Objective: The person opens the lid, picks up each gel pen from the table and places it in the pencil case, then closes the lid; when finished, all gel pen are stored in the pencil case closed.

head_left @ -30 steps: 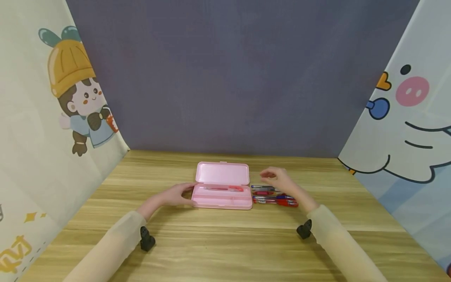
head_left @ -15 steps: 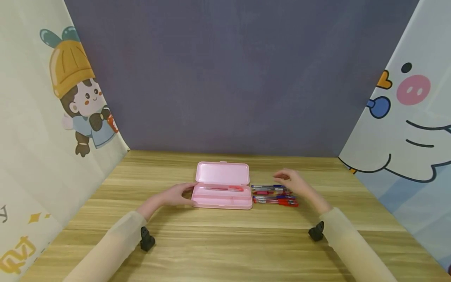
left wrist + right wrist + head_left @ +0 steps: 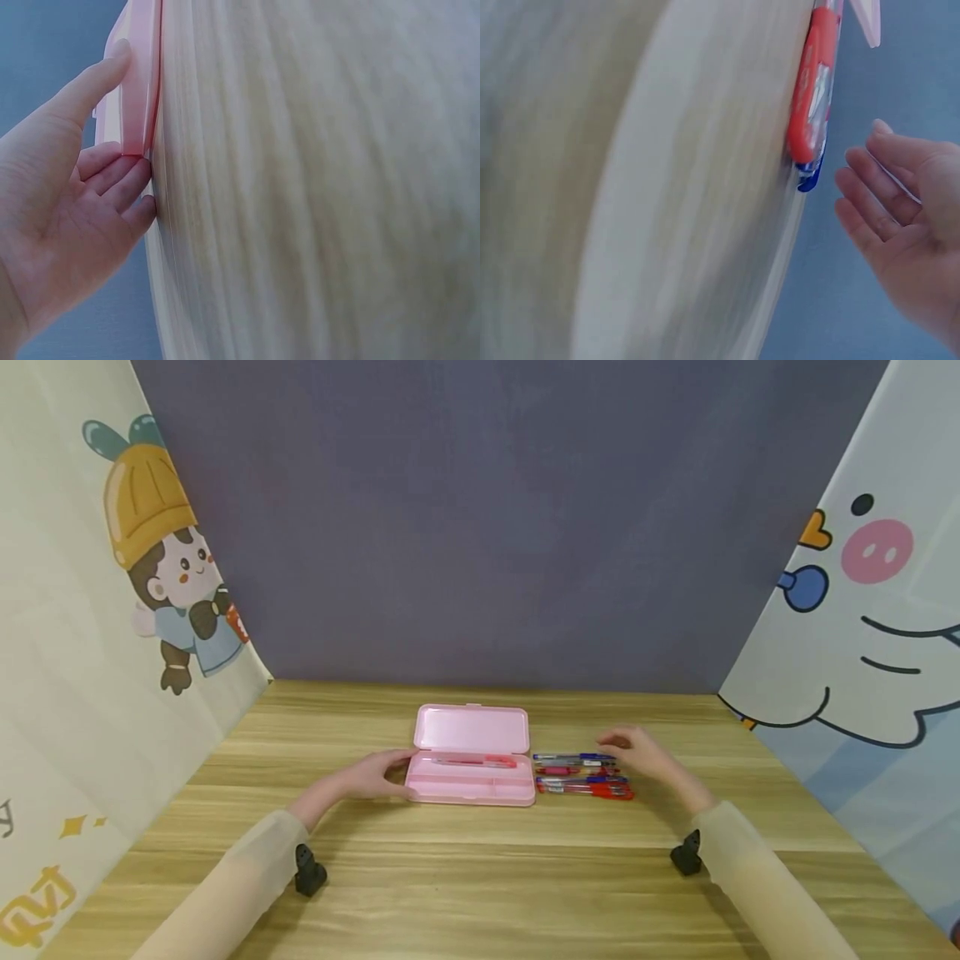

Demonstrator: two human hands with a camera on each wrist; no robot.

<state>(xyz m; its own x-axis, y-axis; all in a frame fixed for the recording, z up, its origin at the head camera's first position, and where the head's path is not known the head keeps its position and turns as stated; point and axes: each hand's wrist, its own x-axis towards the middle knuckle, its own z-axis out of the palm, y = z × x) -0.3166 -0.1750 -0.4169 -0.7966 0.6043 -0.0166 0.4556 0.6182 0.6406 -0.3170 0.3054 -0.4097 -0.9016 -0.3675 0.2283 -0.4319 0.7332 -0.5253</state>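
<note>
A pink pencil case (image 3: 438, 789) lies with its lid raised back, a red pen (image 3: 483, 762) in its long rear compartment. My left hand (image 3: 372, 774) grips the case's left end, thumb and fingers spread around it; in the left wrist view the thumb lies along the pink wall and the fingertips touch the end. Several pens (image 3: 573, 782) with blue, red and grey parts lie side by side right of the case. My right hand (image 3: 633, 752) hovers by the right end of the rearmost blue pen (image 3: 573, 757), fingers loosely bent, holding nothing.
The case stands on a wood-grain table (image 3: 450, 868), with a dark grey panel (image 3: 480, 527) behind it. Cartoon-printed white sheets (image 3: 60, 610) flank both sides. In the right wrist view a red-capped pen (image 3: 810, 90) lies near the fingers.
My right hand has moved right, from above the pens' left part to their right end, and lowered a little. My left hand has stayed on the case.
</note>
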